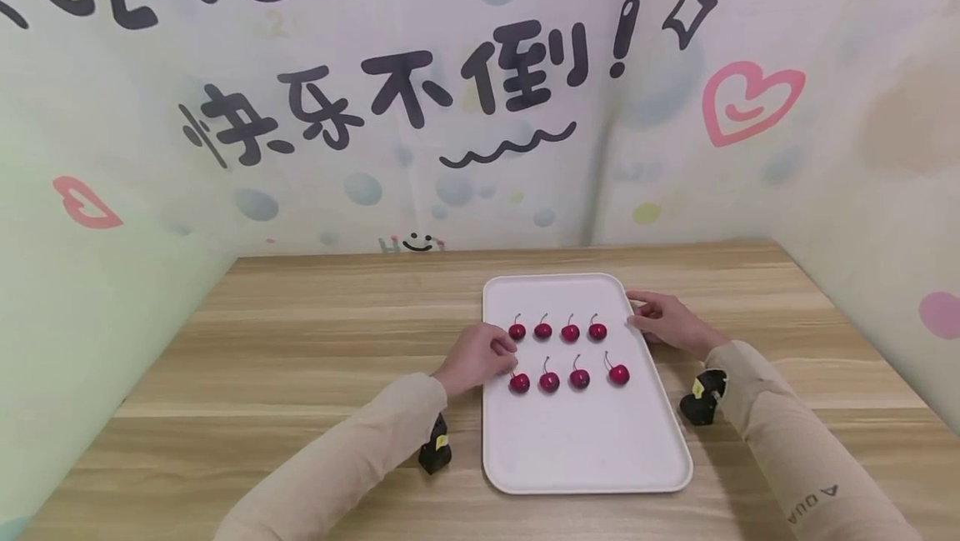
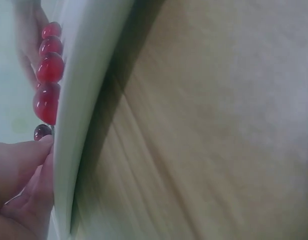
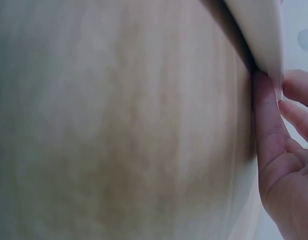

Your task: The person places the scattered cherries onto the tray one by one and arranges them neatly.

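A white tray (image 1: 585, 449) bears two rows of red cherries with stems, each cherry standing a little apart from its neighbours. At the tray's left side, my left hand (image 1: 480, 355) pinches the stem of the leftmost cherry (image 1: 519, 383) in the near row, with thumb and fingertip together. That same cherry (image 2: 46, 102) looks large in the left wrist view, resting on the tray. My right hand (image 1: 670, 322) grips the tray's right rim near its far end. In the right wrist view, the thumb (image 3: 266, 110) lies low under the rim, with other fingers above it.
The tray lies on a wood-grain table (image 1: 337, 299). Behind it rises a wall (image 1: 412, 191) with dark lettering and coloured spots, and side walls flank the table. A small black device (image 1: 435, 445) hangs at the left wrist, another (image 1: 702, 398) at the right.
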A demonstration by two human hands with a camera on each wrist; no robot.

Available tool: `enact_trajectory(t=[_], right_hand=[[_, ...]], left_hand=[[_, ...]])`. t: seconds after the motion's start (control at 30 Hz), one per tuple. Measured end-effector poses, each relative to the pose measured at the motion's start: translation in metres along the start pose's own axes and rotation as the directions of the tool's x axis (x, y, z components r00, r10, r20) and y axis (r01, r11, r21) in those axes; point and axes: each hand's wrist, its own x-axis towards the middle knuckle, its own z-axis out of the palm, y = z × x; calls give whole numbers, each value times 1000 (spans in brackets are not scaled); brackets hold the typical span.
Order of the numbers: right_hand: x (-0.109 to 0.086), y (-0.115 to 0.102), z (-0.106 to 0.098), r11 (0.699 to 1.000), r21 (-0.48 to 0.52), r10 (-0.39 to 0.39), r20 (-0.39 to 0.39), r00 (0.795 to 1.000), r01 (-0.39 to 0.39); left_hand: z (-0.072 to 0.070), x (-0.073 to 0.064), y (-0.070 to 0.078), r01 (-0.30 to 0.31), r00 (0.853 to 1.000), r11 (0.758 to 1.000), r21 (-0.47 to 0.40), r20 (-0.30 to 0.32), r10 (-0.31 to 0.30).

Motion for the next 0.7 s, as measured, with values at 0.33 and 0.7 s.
enact_trajectory(t=[0.33,0.7], right_hand=[[1,1,1,1000,-1,-5,6,1000,5],[-10,-16,-9,992,-114,-53,45,998,58]], left_hand=[[-10,-11,-19,-124,983,992,-29,-139,119],[-26,-42,-42,-146,979,989,-29,-148,140]])
